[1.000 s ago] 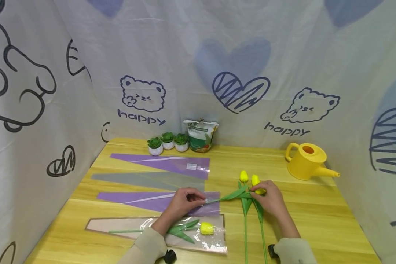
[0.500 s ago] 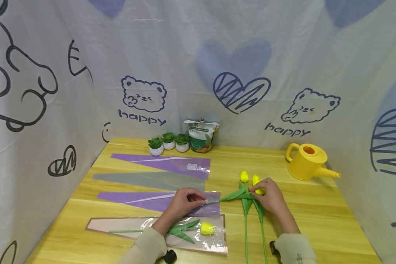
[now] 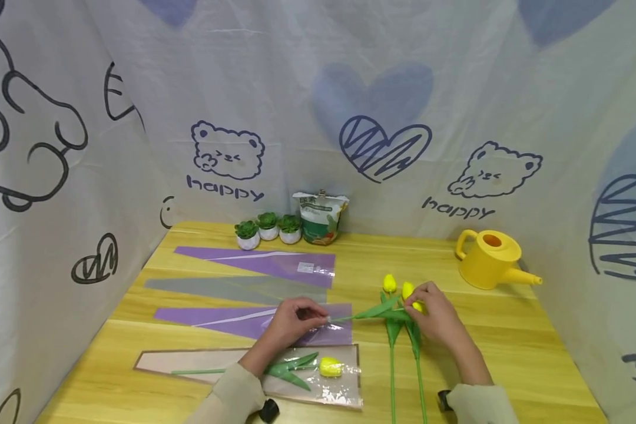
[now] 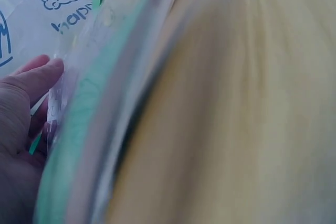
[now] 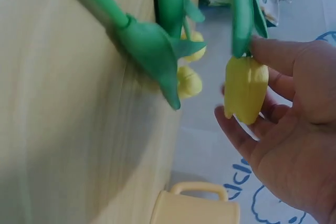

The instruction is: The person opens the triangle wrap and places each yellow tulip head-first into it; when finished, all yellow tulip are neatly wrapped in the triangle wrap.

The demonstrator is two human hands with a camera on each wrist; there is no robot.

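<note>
My left hand [image 3: 291,323] pinches the open end of a purple flower sleeve [image 3: 228,317] with a clear front; the film also shows beside the fingers in the left wrist view. My right hand [image 3: 439,321] pinches a yellow tulip [image 5: 245,85] right by its bloom. This tulip lies sideways above the table, its stem end reaching the sleeve's mouth at my left fingers; how far in it goes I cannot tell. Beneath it, two more tulips [image 3: 392,335] lie lengthwise on the table. Nearer me, a pale sleeve with a dark border [image 3: 161,360] contains another yellow tulip [image 3: 330,367].
Another purple sleeve [image 3: 275,262] and a grey sleeve [image 3: 206,287] lie further back. Along the rear stand small potted succulents [image 3: 267,226] and a clipped green-and-white bag [image 3: 320,219]. A yellow watering can [image 3: 489,262] stands at the back right, before a printed curtain [image 3: 297,118].
Both hands have risen slightly, with the sleeve's mouth and the tulip's stem. Their grips look the same, and the tulips on the table have stayed put.
</note>
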